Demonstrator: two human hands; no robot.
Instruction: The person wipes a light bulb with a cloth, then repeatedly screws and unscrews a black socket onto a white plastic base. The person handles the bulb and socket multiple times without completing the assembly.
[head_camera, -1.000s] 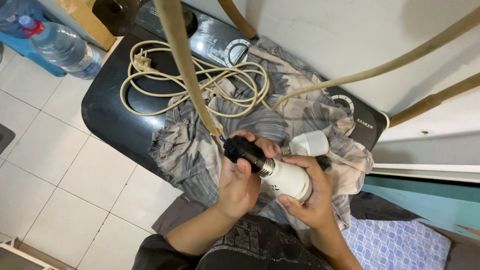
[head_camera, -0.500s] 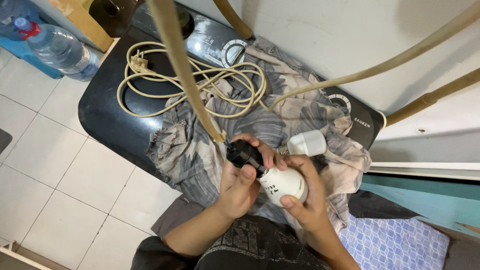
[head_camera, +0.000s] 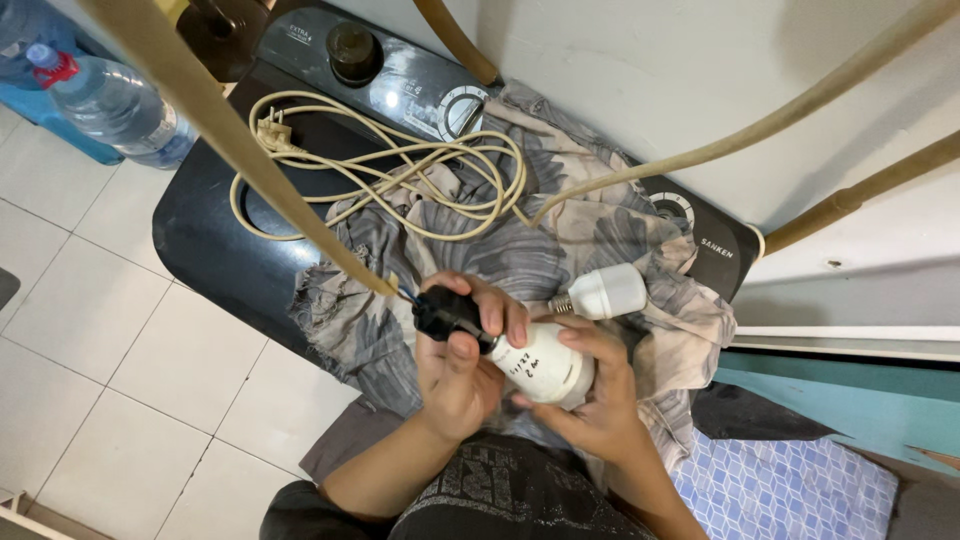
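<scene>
My left hand (head_camera: 458, 372) was closed around the black socket (head_camera: 447, 312), thumb pressed on its glossy plastic. My right hand (head_camera: 592, 400) cupped the white bulb (head_camera: 545, 368) from below, fingers curled round its smooth, rounded body; dark handwriting ran across the bulb's side near the socket. The bulb sat seated in the socket, both held just above the grey patterned cloth (head_camera: 560, 235).

A second white bulb (head_camera: 605, 293), cylindrical with a metal screw base, lay on the cloth just beyond my right hand. A cream cord (head_camera: 420, 170), loosely coiled, lay on the cloth's far side, its plug resting on the black machine lid (head_camera: 215, 255) under the cloth. White lettering marked the lid's control strip beside round knobs. A clear plastic bottle (head_camera: 115, 105) with a red cap stood left of the lid.
</scene>
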